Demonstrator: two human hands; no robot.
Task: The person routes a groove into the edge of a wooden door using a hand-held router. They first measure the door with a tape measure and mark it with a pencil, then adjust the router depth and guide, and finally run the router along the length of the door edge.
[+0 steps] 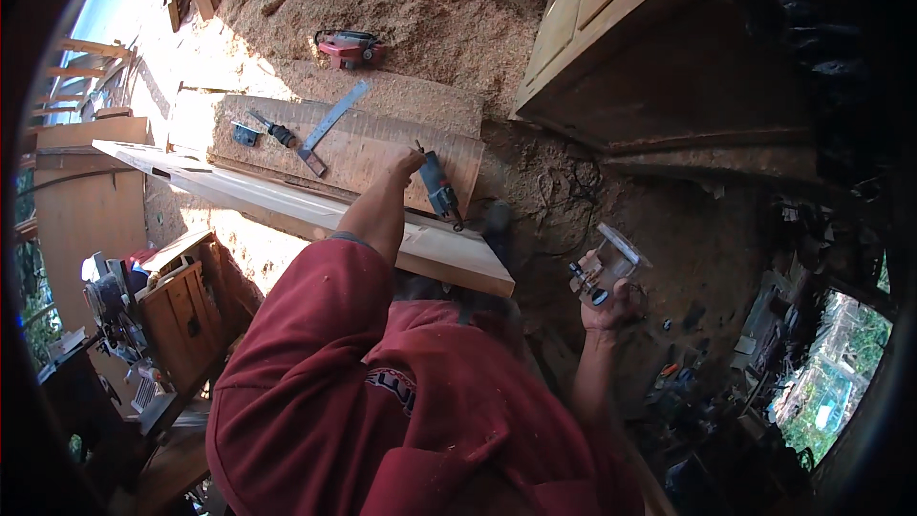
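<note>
My left hand (411, 161) reaches forward over the wooden board (382, 167), its fingers pinched together at the near side of a dark teal power tool (438, 185). A small dark tip shows at those fingers; what they hold is too small to make out. Out to the right, my right hand (611, 309) is wrapped round a clear plastic box (619, 247) with small metal hardware pieces (586, 279) by it. On the board to the left lie a try square (334, 118), a dark-handled chisel-like tool (277, 132) and a small blue metal piece (245, 134).
A long, thick wooden plank (296, 205) stretches across in front of me. Beyond the board, a red power tool (349, 48) sits among wood shavings (449, 38). A wooden cabinet (640, 57) stands at the far right, with a dark cable (570, 183) below it.
</note>
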